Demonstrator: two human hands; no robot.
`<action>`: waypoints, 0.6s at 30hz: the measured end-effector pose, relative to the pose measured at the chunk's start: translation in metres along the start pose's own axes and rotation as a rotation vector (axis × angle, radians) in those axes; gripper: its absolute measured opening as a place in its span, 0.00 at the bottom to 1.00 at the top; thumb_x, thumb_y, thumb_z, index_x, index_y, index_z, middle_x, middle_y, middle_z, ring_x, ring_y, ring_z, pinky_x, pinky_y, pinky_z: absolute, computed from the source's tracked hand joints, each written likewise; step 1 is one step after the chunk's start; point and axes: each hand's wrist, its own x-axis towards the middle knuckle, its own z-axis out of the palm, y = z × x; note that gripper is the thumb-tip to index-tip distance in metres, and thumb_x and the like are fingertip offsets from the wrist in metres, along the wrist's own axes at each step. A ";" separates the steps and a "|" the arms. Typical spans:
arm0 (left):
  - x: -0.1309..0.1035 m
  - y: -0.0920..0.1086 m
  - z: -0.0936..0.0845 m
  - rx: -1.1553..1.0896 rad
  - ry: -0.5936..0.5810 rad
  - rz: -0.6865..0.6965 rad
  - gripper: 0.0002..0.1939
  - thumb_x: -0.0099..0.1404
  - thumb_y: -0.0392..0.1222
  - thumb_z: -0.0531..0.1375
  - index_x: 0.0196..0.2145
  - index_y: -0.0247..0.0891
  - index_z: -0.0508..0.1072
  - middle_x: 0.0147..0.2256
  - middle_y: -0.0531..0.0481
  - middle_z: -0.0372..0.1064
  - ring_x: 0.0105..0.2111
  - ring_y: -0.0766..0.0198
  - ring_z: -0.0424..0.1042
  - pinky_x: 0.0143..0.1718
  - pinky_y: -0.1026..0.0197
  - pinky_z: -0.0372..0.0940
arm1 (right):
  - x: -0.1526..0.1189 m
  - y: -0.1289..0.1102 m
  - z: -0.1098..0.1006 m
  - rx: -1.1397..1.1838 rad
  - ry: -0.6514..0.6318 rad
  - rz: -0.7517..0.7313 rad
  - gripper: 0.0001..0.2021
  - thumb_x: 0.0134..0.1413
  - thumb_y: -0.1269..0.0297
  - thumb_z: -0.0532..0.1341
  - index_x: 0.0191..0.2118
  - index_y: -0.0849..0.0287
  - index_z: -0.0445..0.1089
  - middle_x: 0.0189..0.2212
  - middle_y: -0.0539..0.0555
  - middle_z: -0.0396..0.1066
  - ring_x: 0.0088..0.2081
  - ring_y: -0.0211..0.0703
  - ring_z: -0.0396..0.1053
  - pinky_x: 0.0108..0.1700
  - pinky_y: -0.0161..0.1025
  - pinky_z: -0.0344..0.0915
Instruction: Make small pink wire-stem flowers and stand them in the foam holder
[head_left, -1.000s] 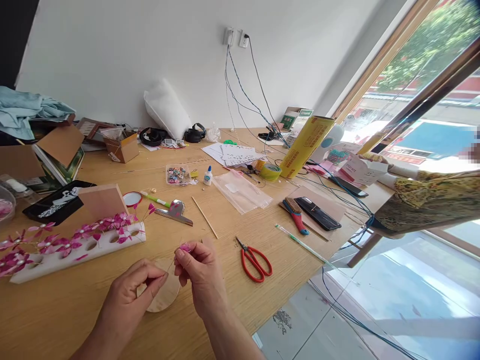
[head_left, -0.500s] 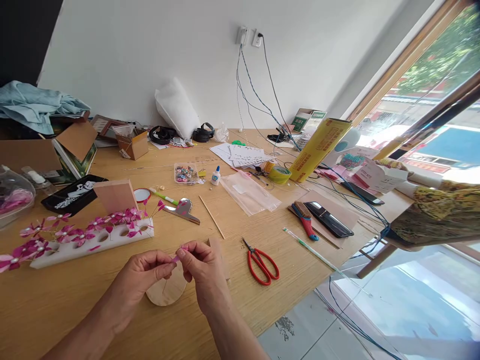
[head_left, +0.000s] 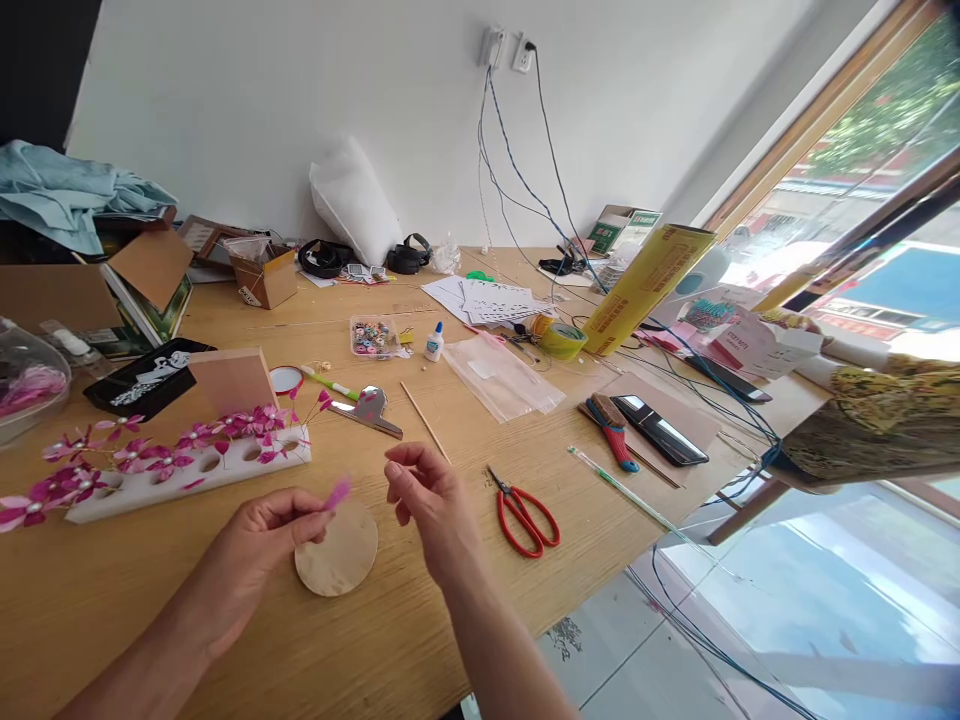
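Observation:
Between the thumb and forefinger of my left hand point(head_left: 281, 530) is a small pink petal point(head_left: 337, 493), its tip pointing up and slightly blurred. My right hand point(head_left: 427, 505) is apart from it, to the right, with thumb and forefinger pressed together; whether anything tiny is in them I cannot make out. A round wooden disc point(head_left: 341, 560) lies on the table just below and between the hands. To the left, pink flowers point(head_left: 161, 460) on thin stems rest over a white foam strip point(head_left: 247, 462) with round holes.
Red-handled scissors point(head_left: 527, 520) lie right of my right hand. Beyond the hands are a wooden stick point(head_left: 425, 422), a metal clip point(head_left: 369, 412), a glue bottle point(head_left: 434, 342), a box of beads point(head_left: 373, 337) and a clear plastic bag point(head_left: 502, 375). A wooden block point(head_left: 232, 382) stands behind the flowers.
My hands have moved apart: the right hand has let go of the pink petal and shifted right and up. The petal stays in my left hand. The view has tilted slightly.

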 end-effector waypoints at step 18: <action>-0.035 -0.045 -0.033 -0.419 0.302 -0.403 0.21 0.26 0.44 0.73 0.22 0.38 0.76 0.31 0.47 0.75 0.44 0.52 0.69 0.38 0.65 0.69 | -0.035 0.021 0.005 -1.142 -0.417 0.011 0.49 0.31 0.62 0.72 0.61 0.58 0.48 0.61 0.68 0.44 0.61 0.60 0.44 0.56 0.53 0.50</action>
